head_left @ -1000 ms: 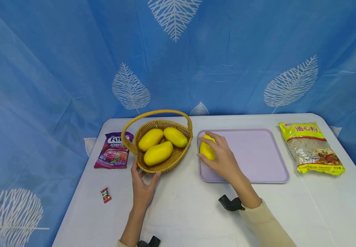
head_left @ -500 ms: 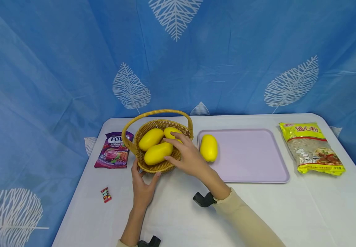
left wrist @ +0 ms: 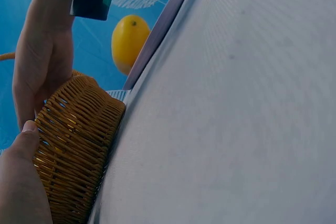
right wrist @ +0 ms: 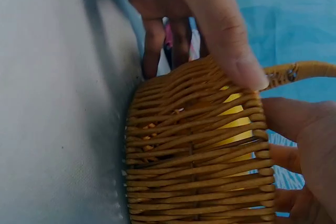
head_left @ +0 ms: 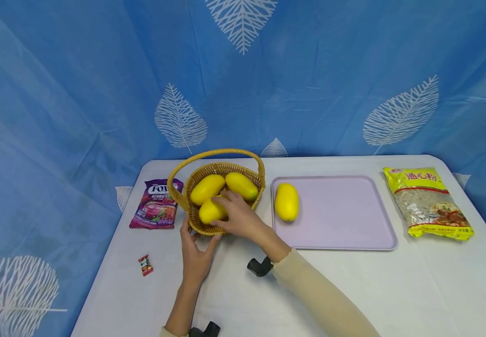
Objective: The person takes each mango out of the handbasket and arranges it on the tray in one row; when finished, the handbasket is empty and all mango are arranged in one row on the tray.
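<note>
A wicker basket (head_left: pixel 221 167) with an arched handle holds three yellow mangoes. My left hand (head_left: pixel 196 262) grips its near left side, with the thumb at the rim in the right wrist view. Inside, my right hand (head_left: pixel 243 218) has its fingers and thumb around the front mango (head_left: pixel 210 212). Behind that one lie a left mango (head_left: pixel 207 188) and a right mango (head_left: pixel 242 185). Another mango (head_left: pixel 286 202) rests at the left end of a pale purple tray (head_left: pixel 344 210). In the left wrist view, the basket's woven wall (left wrist: pixel 79 135) hides most of its contents.
A purple candy bag (head_left: pixel 157 204) lies left of the basket, and a small wrapped candy (head_left: pixel 145 265) is nearer the front. To the right of the tray lies a yellow-ended food packet (head_left: pixel 429 203). A blue leaf-patterned curtain (head_left: pixel 310 93) hangs behind the white table.
My right hand has let go of the mango on the tray, moved left into the basket and taken hold of the front mango. The left hand has stayed at the basket.
</note>
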{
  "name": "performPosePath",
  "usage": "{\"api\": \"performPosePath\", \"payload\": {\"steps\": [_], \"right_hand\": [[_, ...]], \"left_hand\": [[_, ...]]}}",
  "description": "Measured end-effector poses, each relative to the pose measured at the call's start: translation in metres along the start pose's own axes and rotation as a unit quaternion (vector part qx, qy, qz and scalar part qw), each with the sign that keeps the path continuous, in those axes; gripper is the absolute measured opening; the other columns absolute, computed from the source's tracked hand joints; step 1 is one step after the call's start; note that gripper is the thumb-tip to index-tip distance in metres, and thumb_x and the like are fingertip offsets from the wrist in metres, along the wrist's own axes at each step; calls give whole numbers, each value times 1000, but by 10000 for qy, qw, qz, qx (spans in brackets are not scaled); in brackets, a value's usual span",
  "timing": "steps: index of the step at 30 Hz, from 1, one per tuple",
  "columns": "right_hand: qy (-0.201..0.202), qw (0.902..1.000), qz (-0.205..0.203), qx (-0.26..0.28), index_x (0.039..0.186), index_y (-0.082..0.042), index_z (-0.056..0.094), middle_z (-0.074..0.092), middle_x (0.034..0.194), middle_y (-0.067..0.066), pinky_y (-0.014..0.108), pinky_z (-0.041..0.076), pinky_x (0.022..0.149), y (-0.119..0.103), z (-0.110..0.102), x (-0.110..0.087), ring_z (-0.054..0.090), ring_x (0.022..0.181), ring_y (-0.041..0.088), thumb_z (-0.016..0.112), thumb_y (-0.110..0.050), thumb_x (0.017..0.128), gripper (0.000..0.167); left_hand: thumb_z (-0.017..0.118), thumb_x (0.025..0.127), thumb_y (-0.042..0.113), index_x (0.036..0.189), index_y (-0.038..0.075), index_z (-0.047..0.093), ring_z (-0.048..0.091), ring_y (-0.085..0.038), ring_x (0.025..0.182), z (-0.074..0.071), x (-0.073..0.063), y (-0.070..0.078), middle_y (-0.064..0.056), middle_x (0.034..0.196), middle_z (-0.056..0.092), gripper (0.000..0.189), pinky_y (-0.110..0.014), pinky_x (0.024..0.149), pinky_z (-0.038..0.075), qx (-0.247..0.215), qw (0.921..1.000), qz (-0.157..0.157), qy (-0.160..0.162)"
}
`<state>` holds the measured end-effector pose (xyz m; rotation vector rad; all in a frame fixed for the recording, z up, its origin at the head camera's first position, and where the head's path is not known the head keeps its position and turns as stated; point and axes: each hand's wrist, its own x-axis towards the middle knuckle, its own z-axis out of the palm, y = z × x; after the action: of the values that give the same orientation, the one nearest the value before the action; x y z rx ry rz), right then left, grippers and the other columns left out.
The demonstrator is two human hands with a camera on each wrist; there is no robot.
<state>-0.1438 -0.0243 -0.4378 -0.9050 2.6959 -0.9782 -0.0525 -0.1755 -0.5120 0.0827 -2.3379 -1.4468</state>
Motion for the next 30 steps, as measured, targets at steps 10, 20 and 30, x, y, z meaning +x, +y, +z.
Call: {"api": "performPosePath", "payload": {"steps": [10,20,30], "right_hand": [[-49,9997,58,-211,133,-14,60,48,144,10,44,40,112,0,7,10,41,136,30,74,-48,84,62],[103,9985,5,-530,124,-18,61,50,139,6,44,43,109,-3,15,16,40,136,29,77,-51,79,59],[49,9977,-59,-668,123,-16,64,48,143,11,48,37,114,-1,14,15,34,141,35,79,-47,78,57]], "left_hand": [[76,87,19,156,11,14,42,-28,134,1,0,-2,-15,157,27,93,-42,102,43,83,9999,79,12],[76,87,20,156,14,13,41,-28,135,0,-1,-1,-13,158,25,93,-40,105,42,-4,10000,-37,-2],[76,86,21,156,14,14,41,-28,135,1,-1,-1,-13,157,27,94,-35,104,41,-8,10000,-55,-22]]}}
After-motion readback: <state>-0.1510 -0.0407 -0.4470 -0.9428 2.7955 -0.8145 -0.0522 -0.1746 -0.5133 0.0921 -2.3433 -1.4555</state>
